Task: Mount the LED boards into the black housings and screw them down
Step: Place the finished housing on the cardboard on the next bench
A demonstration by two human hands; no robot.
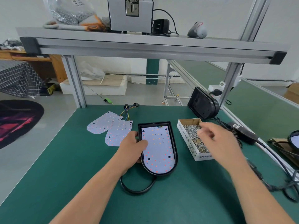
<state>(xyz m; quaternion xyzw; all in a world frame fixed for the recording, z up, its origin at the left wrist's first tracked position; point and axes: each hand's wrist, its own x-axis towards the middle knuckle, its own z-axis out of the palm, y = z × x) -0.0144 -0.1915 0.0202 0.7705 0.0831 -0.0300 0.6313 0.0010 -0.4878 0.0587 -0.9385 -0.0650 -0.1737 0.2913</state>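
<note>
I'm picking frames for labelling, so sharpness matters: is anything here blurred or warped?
Head view: the right hand is motion-blurred over the screw box, so its fingers are unreadable; the left hand and LED board in the black housing are sharp; the wide lens bows the aluminium shelf rail; lighting is soft and even.

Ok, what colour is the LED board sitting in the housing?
White with red and orange LED dots: the LED board in the black housing, head view.
</note>
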